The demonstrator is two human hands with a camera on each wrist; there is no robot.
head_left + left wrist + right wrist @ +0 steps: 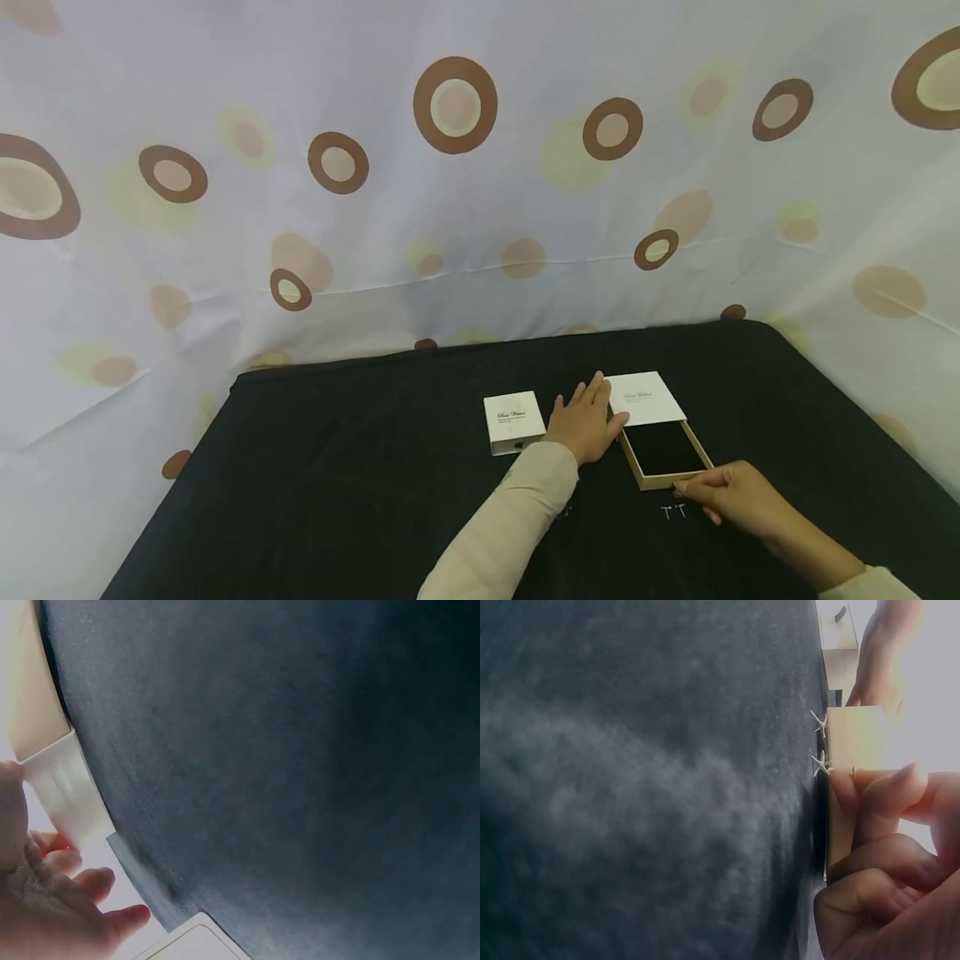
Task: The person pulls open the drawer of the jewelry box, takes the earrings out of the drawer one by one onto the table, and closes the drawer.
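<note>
A shallow drawer box lies at the right of the head view, its kraft-coloured tray [660, 482] with a black inside pulled partly out of a white printed sleeve [647, 400]. My left hand [583, 427] touches the sleeve's left side, fingers extended and thumb at its near corner. At the tray's near right corner, my right hand [738, 496] pinches the front wall between thumb and fingers. Two small silver earrings [673, 510] lie on the cloth just before the tray; in the right wrist view the earrings [822, 763] look star-shaped.
A smaller white printed box [513, 421] stands closed left of my left hand. Small shiny bits [566, 510] show beside the left sleeve, too tiny to identify. Black cloth [360, 483] covers the table, and a patterned curtain [450, 208] hangs behind it.
</note>
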